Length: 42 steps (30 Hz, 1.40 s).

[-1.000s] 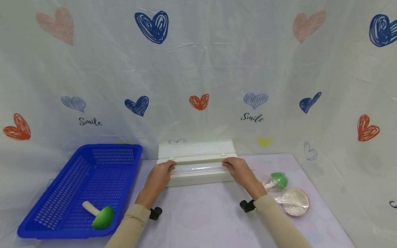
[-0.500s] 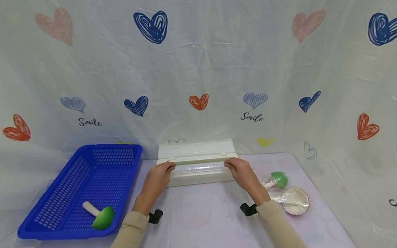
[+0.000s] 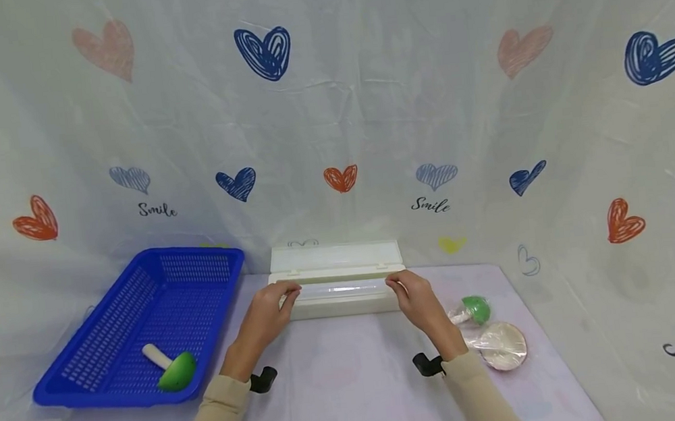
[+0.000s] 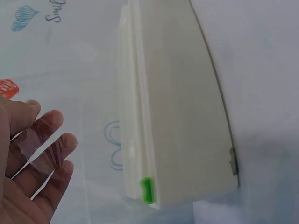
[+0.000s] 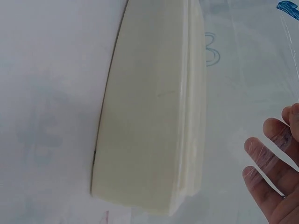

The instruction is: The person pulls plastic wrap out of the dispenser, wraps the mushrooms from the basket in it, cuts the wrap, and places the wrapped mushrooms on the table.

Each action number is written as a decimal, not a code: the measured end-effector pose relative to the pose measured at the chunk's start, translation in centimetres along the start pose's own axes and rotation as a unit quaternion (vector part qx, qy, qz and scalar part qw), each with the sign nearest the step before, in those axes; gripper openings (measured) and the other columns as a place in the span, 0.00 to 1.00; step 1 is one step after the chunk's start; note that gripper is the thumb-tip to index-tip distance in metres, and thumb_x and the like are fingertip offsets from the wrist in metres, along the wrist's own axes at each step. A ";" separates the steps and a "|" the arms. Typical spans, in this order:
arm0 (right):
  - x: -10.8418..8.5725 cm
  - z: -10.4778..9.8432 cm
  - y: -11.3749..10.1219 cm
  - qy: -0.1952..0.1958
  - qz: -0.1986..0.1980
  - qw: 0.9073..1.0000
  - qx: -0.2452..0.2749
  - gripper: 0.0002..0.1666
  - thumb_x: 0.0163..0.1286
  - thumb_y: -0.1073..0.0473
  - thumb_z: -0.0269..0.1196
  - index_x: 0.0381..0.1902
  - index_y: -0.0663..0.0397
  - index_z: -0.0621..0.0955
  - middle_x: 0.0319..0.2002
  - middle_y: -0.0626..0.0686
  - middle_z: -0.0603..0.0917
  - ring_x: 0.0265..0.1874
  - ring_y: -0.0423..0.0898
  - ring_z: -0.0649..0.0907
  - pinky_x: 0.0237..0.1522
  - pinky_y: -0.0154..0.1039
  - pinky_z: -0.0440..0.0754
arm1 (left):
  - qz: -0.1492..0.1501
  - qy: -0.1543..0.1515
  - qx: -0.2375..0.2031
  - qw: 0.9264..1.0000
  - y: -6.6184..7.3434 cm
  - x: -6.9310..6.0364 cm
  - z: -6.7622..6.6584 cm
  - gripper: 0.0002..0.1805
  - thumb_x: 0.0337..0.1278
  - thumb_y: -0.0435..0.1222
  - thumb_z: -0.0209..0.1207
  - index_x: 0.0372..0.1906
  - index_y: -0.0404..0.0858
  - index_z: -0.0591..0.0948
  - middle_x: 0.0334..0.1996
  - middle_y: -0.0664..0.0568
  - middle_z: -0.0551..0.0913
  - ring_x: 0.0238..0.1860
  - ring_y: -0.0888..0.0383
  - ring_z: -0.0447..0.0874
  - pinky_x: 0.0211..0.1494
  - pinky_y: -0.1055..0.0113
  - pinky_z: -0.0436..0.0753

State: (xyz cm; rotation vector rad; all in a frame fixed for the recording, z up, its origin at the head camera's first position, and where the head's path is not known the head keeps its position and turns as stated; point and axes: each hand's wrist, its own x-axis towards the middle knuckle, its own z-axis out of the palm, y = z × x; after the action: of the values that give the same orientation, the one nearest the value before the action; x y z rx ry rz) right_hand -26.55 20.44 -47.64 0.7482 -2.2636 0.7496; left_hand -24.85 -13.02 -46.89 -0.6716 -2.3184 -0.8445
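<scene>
A white box (image 3: 340,305) with its lid raised stands at the back of the table, a roll of clear film (image 3: 342,289) inside. My left hand (image 3: 265,316) pinches the film's left edge between thumb and fingers, above the box; in the left wrist view clear film (image 4: 35,144) lies over the fingers of that hand (image 4: 35,163). My right hand (image 3: 421,303) pinches the film at the other side. The right wrist view shows film across the spread fingers of this hand (image 5: 275,163), beside the box (image 5: 140,107).
At the left is a blue basket (image 3: 167,315) holding a green-capped mushroom (image 3: 176,372). Film-wrapped things lie at the right: a green-capped mushroom (image 3: 475,309) and a round item (image 3: 503,346). A heart-patterned curtain (image 3: 339,102) hangs behind the table.
Both hands have shifted slightly, with the gaps between thumbs and fingers now wider. The whole head view has moved a little. The box, basket and wrapped items keep their places.
</scene>
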 end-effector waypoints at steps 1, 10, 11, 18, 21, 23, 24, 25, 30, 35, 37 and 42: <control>0.0 -0.1 -0.1 0.003 -0.002 1.000 0.002 0.03 0.68 0.70 0.67 0.39 0.61 0.85 0.36 0.55 0.88 0.36 0.52 0.87 0.38 0.47 0.86 | 0.000 0.002 -0.001 1.000 0.1 0.0 -0.1 0.07 0.60 0.27 0.69 0.43 0.33 0.88 0.37 0.46 0.90 0.40 0.50 0.89 0.43 0.56 0.87; -0.3 -0.8 -0.5 0.032 -0.033 0.999 0.011 0.02 0.68 0.69 0.67 0.38 0.61 0.84 0.34 0.55 0.86 0.35 0.50 0.86 0.37 0.45 0.85 | 0.012 0.020 -0.007 1.000 1.1 0.0 -1.1 0.08 0.59 0.27 0.69 0.43 0.34 0.88 0.37 0.46 0.90 0.40 0.50 0.89 0.43 0.55 0.87; -0.4 -0.8 -0.6 0.033 -0.036 0.999 0.011 0.02 0.68 0.69 0.67 0.38 0.61 0.84 0.34 0.55 0.86 0.35 0.49 0.86 0.37 0.44 0.85 | 0.015 0.021 -0.007 1.000 1.2 0.0 -1.2 0.08 0.59 0.27 0.69 0.43 0.34 0.88 0.37 0.46 0.90 0.40 0.51 0.89 0.44 0.55 0.87; -0.7 -1.6 -0.9 0.036 -0.044 0.998 0.022 0.05 0.74 0.64 0.64 0.39 0.61 0.84 0.35 0.53 0.87 0.35 0.48 0.86 0.38 0.42 0.84 | 0.042 0.035 -0.010 0.998 1.8 -0.2 -1.8 0.08 0.56 0.26 0.70 0.41 0.33 0.88 0.36 0.46 0.90 0.40 0.50 0.89 0.44 0.54 0.87; -0.7 -1.9 -1.1 0.039 -0.050 0.998 0.025 0.07 0.76 0.62 0.62 0.40 0.61 0.85 0.35 0.53 0.87 0.34 0.47 0.86 0.37 0.40 0.84 | 0.051 0.039 -0.008 0.998 2.1 -0.3 -2.1 0.08 0.55 0.25 0.71 0.41 0.32 0.88 0.36 0.46 0.90 0.40 0.49 0.89 0.44 0.54 0.87; -0.7 -2.1 -1.3 0.043 -0.056 0.997 0.029 0.08 0.76 0.62 0.61 0.40 0.61 0.84 0.36 0.53 0.87 0.34 0.47 0.86 0.37 0.38 0.83 | 0.054 0.040 -0.008 0.998 2.2 -0.4 -2.3 0.08 0.55 0.25 0.71 0.41 0.33 0.88 0.37 0.46 0.90 0.41 0.49 0.90 0.45 0.54 0.87; -0.7 -2.2 -1.4 0.046 -0.059 0.997 0.030 0.08 0.77 0.62 0.61 0.40 0.62 0.84 0.36 0.53 0.87 0.34 0.47 0.85 0.37 0.38 0.83 | 0.057 0.040 -0.008 0.998 2.3 -0.5 -2.4 0.08 0.55 0.25 0.71 0.41 0.33 0.88 0.37 0.46 0.91 0.41 0.49 0.90 0.45 0.54 0.87; -0.7 -2.3 -1.5 0.049 -0.063 0.996 0.031 0.08 0.76 0.63 0.61 0.40 0.62 0.84 0.36 0.54 0.87 0.34 0.47 0.85 0.37 0.38 0.83 | 0.058 0.040 -0.009 0.997 2.4 -0.5 -2.5 0.08 0.55 0.25 0.71 0.41 0.33 0.88 0.37 0.46 0.91 0.41 0.50 0.90 0.46 0.54 0.87; -0.5 -2.8 -2.1 0.067 -0.070 0.995 0.028 0.03 0.69 0.72 0.66 0.39 0.63 0.84 0.35 0.55 0.87 0.34 0.48 0.86 0.37 0.39 0.83 | 0.078 0.050 -0.013 0.996 2.8 -0.4 -2.9 0.09 0.55 0.25 0.71 0.41 0.34 0.88 0.37 0.47 0.90 0.41 0.50 0.90 0.45 0.55 0.88; -0.3 -3.3 -2.7 0.080 -0.075 0.994 0.026 0.09 0.62 0.77 0.68 0.38 0.64 0.84 0.35 0.56 0.87 0.34 0.49 0.87 0.36 0.40 0.84 | 0.094 0.061 -0.016 0.994 3.0 -0.4 -3.3 0.09 0.54 0.25 0.71 0.41 0.33 0.88 0.37 0.46 0.90 0.41 0.50 0.90 0.44 0.55 0.88; -0.4 -3.4 -3.0 0.081 -0.073 0.994 0.026 0.09 0.61 0.77 0.68 0.38 0.64 0.84 0.35 0.56 0.87 0.34 0.49 0.87 0.36 0.39 0.84 | 0.098 0.063 -0.017 0.993 3.1 -0.5 -3.4 0.10 0.53 0.24 0.71 0.41 0.33 0.88 0.36 0.47 0.90 0.40 0.51 0.90 0.43 0.56 0.88; -0.8 -3.9 -3.5 0.079 -0.062 0.994 0.033 0.10 0.60 0.78 0.69 0.37 0.63 0.85 0.35 0.55 0.87 0.35 0.49 0.87 0.39 0.35 0.84 | 0.113 0.069 -0.022 0.991 3.4 -0.9 -3.6 0.11 0.50 0.23 0.72 0.40 0.34 0.88 0.36 0.48 0.90 0.39 0.53 0.89 0.41 0.59 0.87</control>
State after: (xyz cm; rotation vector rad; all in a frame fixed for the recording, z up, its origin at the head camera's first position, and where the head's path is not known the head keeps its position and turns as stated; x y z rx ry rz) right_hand -22.19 20.95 -44.64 0.8233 -2.0384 0.7991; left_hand -20.83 -13.47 -43.82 -0.8502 -2.0605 -0.8117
